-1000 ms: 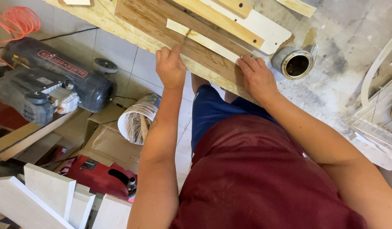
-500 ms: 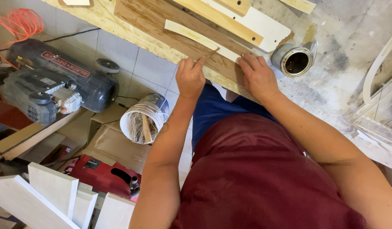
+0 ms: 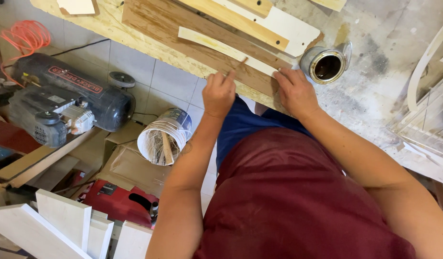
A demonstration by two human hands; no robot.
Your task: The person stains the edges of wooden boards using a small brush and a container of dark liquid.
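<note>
My left hand (image 3: 218, 92) is closed around a small brush (image 3: 240, 63) whose tip touches a pale thin wood strip (image 3: 221, 47). That strip lies across a brown wood panel (image 3: 183, 36) on the plywood workbench (image 3: 106, 24). My right hand (image 3: 295, 91) presses flat on the right end of the pale strip and the brown panel, fingers spread. An open metal can (image 3: 326, 66) with dark liquid stands just right of my right hand.
A white board (image 3: 288, 26) and light wood battens (image 3: 231, 17) lie further back on the bench. Below on the tiled floor are a black air compressor (image 3: 63, 100), an orange hose (image 3: 22, 36), a white bucket (image 3: 165, 136), a red tool (image 3: 113, 201) and white boards (image 3: 49, 225).
My left hand has slid to the right along the pale strip with the brush, closing the gap to my right hand, which has stayed in place.
</note>
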